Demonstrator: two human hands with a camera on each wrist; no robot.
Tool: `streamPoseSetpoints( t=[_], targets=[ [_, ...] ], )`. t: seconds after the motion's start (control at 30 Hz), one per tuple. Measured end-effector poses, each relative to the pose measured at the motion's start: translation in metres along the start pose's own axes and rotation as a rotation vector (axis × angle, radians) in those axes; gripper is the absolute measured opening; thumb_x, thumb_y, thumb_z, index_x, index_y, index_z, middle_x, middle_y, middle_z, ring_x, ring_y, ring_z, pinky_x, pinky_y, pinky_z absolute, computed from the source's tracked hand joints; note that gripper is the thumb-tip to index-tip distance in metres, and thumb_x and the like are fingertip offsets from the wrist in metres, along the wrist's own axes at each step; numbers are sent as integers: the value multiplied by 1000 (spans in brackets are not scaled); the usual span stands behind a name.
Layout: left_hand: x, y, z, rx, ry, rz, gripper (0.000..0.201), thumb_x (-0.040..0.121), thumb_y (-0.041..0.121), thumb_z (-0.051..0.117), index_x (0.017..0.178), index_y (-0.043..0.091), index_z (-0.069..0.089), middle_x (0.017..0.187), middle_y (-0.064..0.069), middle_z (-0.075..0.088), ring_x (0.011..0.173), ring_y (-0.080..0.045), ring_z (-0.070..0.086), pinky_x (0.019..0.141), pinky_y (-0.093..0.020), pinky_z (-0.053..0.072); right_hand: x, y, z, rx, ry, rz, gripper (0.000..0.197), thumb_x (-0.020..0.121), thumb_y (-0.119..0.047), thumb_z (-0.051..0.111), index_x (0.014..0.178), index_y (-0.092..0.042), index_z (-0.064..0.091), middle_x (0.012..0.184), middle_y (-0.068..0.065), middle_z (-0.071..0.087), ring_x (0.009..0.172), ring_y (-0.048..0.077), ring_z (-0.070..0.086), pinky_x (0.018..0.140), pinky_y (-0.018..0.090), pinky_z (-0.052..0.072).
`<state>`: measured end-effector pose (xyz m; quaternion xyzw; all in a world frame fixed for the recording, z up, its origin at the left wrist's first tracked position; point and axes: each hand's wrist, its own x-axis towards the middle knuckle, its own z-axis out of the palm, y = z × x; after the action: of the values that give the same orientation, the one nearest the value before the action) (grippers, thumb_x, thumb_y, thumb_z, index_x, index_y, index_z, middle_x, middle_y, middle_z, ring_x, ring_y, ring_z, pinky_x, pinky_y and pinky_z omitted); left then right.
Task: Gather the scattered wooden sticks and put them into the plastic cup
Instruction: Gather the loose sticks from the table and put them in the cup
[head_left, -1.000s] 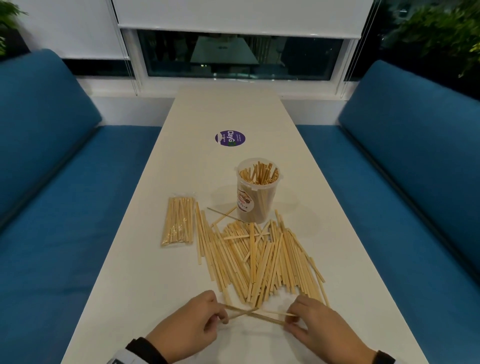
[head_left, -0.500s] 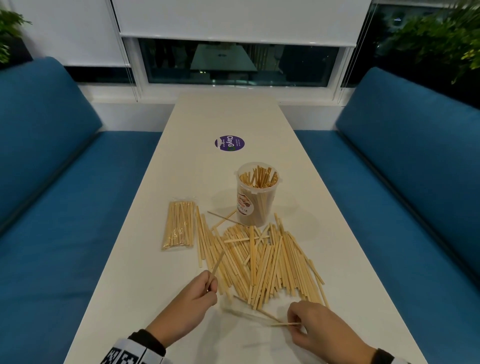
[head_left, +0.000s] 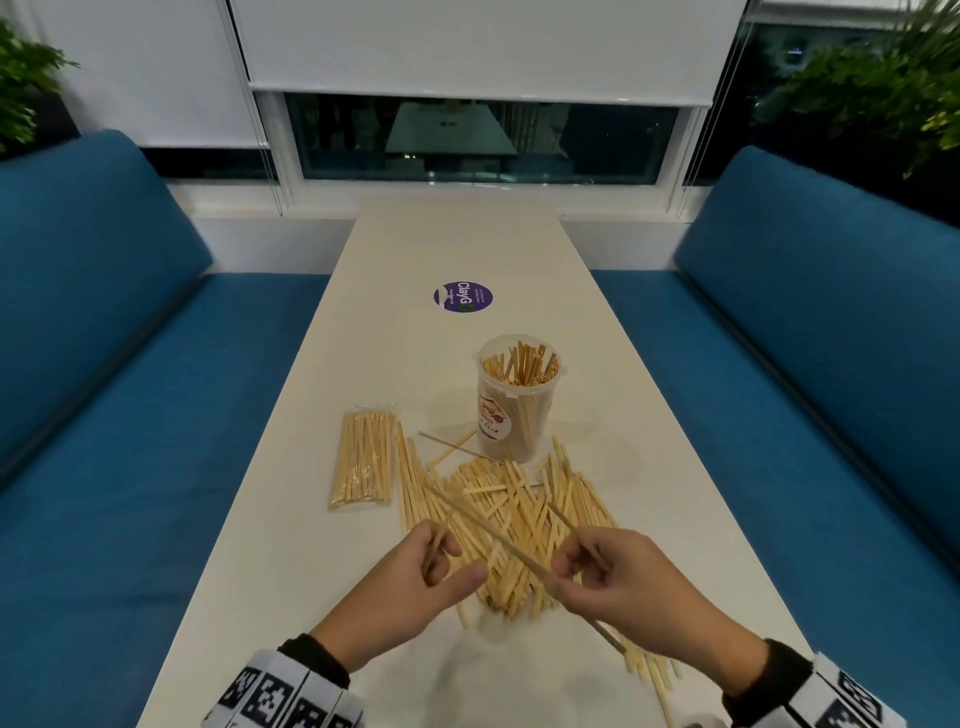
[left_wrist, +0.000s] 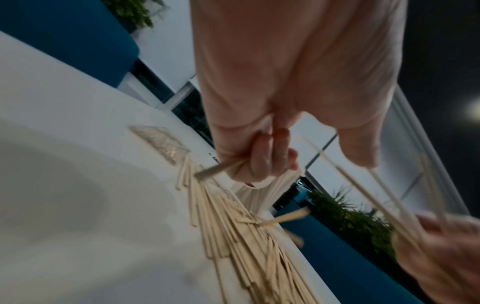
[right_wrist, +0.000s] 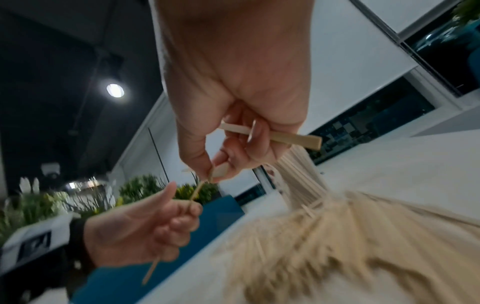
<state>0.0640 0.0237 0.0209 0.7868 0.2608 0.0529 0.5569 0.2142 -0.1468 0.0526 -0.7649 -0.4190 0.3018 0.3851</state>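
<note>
A pile of loose wooden sticks (head_left: 511, 512) lies fanned on the white table (head_left: 291, 519), just in front of the clear plastic cup (head_left: 517, 410), which stands upright and holds several sticks. My left hand (head_left: 447, 564) hovers over the near end of the pile, fingers curled round one stick (left_wrist: 221, 169). My right hand (head_left: 571, 566) is close beside it. It holds a flat stick (right_wrist: 285, 138) in its curled fingers and pinches a thin one at the fingertips. A long stick (head_left: 488, 535) slants from the right hand up across the pile.
A sealed packet of sticks (head_left: 363, 462) lies left of the pile. A purple round sticker (head_left: 463, 296) sits on the table beyond the cup. Blue benches (head_left: 130, 415) flank the table on both sides, and a window is at the far end.
Both hands have risen from the table's near edge, each with sticks in it, and have come together above the near end of the pile.
</note>
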Motion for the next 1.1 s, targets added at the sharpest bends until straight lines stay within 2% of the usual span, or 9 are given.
streamPoseSetpoints(
  t=[0.2, 0.3, 0.4, 0.5, 0.57, 0.73, 0.83, 0.97, 1.1],
  targets=[
    [15, 35, 12, -282, -52, 114, 33, 75, 52, 50, 86, 21, 55, 71, 12, 59, 62, 3, 54, 63, -13, 44, 27, -29, 23, 203, -5, -51, 15, 79, -18, 72, 69, -19, 61, 54, -14, 59, 49, -2, 48, 52, 12, 39],
    [25, 41, 15, -355, 41, 141, 30, 76, 52, 46, 77, 27, 61, 74, 2, 63, 66, -3, 62, 65, -19, 50, 37, -35, 34, 235, 5, -62, 19, 80, -13, 70, 65, -21, 60, 54, -13, 57, 55, 3, 50, 59, 19, 44],
    [28, 45, 15, -401, 86, 139, 40, 76, 55, 39, 95, 23, 53, 75, 7, 62, 66, 5, 62, 62, -11, 47, 45, -40, 33, 238, 0, -23, 17, 82, -16, 68, 67, -15, 59, 57, -6, 50, 57, 11, 45, 59, 27, 42],
    [27, 47, 16, -385, 80, 177, 52, 69, 62, 39, 97, 19, 47, 65, 14, 60, 61, 8, 58, 60, -10, 46, 51, -43, 31, 239, -74, 9, 14, 85, -16, 64, 78, -4, 59, 56, -3, 41, 52, 11, 36, 51, 21, 34],
    [30, 45, 16, -354, 103, 184, 38, 76, 55, 44, 92, 21, 46, 70, 9, 58, 63, 6, 58, 62, -11, 46, 53, -46, 31, 225, -107, 8, 15, 87, -9, 58, 99, -2, 61, 58, -3, 42, 47, 4, 39, 48, 16, 35],
    [36, 39, 14, -292, 167, 126, 17, 97, 31, 40, 95, 18, 50, 86, 0, 59, 80, -6, 61, 76, -24, 48, 59, -46, 37, 191, -117, 46, 15, 86, -9, 54, 72, -14, 54, 60, -2, 44, 55, 14, 37, 52, 26, 32],
    [38, 39, 14, -396, 222, 16, 23, 99, 31, 36, 100, 12, 49, 81, -6, 59, 74, -12, 62, 70, -27, 52, 60, -44, 37, 280, -140, 43, 9, 83, -10, 60, 74, -10, 60, 62, 0, 50, 59, 15, 43, 57, 25, 37],
    [44, 26, 5, -575, 452, -181, 27, 99, 24, 34, 79, 10, 46, 64, -3, 41, 55, -16, 40, 54, -29, 33, 62, -33, 33, 74, -171, 121, 35, 82, -37, 68, 107, -13, 61, 92, -2, 62, 80, 10, 58, 75, 26, 50],
    [40, 14, -11, -735, 526, -231, 31, 94, 11, 33, 64, 16, 32, 59, 0, 33, 46, -11, 26, 51, -27, 22, 69, -8, 36, -428, -4, 263, 65, 88, -57, 48, 135, -13, 34, 131, 8, 45, 115, 23, 50, 89, 31, 45]
  ],
)
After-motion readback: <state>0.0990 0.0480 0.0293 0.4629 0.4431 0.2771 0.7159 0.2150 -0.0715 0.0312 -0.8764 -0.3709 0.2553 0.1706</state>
